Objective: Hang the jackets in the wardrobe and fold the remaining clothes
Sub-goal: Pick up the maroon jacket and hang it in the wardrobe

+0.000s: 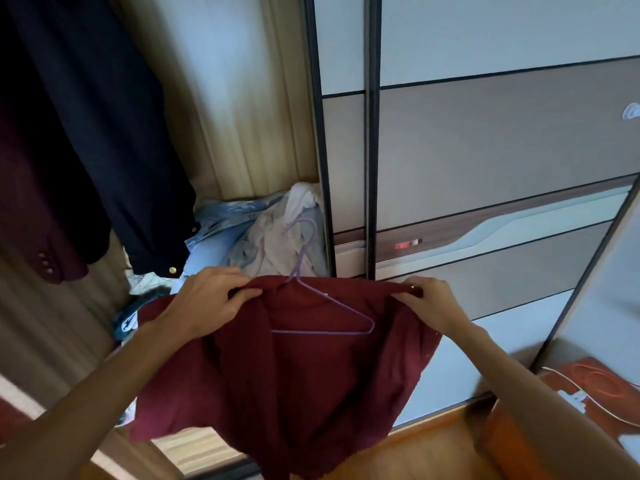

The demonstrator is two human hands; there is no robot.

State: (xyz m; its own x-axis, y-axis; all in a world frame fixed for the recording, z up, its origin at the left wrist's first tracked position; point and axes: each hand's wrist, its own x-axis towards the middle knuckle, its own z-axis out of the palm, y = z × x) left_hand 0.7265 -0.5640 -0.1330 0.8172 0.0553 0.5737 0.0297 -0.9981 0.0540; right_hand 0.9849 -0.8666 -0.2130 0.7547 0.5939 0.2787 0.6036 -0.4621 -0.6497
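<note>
Lower centre: your left hand and right hand each pinch the top edge of the maroon jacket, fingers clamped on cloth, with the garment spread between them. The lilac hanger sits at the collar, hook rising above. Beyond, centre: a heap of pale clothes low in the wardrobe. Upper left: a navy jacket hangs beside a dark red jacket. Right: the sliding door.
</note>
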